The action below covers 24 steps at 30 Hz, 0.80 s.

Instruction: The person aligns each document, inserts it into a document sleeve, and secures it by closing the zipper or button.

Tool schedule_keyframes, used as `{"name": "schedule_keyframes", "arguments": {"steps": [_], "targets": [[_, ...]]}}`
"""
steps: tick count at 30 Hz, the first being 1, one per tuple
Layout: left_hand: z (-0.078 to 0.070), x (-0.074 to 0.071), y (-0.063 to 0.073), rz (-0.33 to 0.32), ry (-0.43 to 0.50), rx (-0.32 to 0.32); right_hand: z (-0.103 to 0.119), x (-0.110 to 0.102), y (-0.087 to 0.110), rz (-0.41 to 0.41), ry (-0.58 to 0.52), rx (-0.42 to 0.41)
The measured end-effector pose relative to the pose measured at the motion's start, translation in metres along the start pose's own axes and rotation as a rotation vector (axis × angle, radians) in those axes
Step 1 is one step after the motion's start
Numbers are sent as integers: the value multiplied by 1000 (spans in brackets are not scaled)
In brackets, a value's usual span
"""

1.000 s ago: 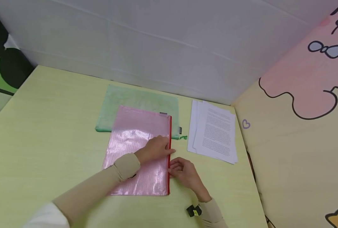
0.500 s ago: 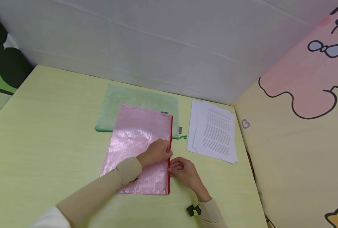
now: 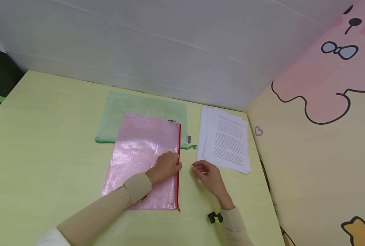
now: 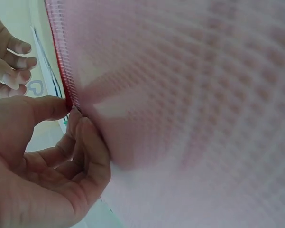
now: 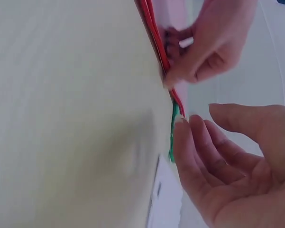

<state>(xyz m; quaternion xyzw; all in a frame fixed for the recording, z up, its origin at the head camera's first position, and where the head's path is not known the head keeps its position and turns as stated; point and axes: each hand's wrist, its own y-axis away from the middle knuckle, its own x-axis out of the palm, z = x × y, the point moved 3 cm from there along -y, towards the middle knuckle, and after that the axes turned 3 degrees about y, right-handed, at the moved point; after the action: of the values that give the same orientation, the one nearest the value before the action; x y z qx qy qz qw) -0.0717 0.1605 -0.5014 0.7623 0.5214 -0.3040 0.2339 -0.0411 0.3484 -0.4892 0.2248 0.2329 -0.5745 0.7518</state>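
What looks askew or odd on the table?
Only mild untidiness. The paper stack at the back right of the table is uneven, its sheet edges misaligned. The pink pouch lies partly over the green pouch, at a different angle. No spill or damage visible.

This is perhaps a study corner: cartoon wall (image 3: 314,147), table (image 3: 50,143), printed papers (image 3: 226,140).

A hand could pass along the left edge of the desk (image 3: 47,143) to its far left corner. The pink pouch (image 3: 139,136) and green pouch (image 3: 148,101) obstruct the middle, papers (image 3: 228,140) the far right corner. 1 narrow gap divides papers from pouches, the right hand (image 3: 211,177) blocking its near end.
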Motion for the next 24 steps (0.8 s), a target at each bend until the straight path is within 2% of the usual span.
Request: {"name": "schedule_keyframes", "arguments": {"steps": [5,9,14,20,24], "targets": [[-1,1,-6,0,-1,-47,-6,-22,-6,-108,-7,10],[-8,-1,-14,-48,34,-49,-10,-35,-9,-172,35,28],[-21,-5,-25,-86,96,-36,-17,-47,-13,-259,53,19],[-35,-3,-37,-140,107,18,-26,-62,-15,-344,57,-17],[-40,-2,-45,-160,128,31,-34,-72,-17,-376,72,-5]]}}
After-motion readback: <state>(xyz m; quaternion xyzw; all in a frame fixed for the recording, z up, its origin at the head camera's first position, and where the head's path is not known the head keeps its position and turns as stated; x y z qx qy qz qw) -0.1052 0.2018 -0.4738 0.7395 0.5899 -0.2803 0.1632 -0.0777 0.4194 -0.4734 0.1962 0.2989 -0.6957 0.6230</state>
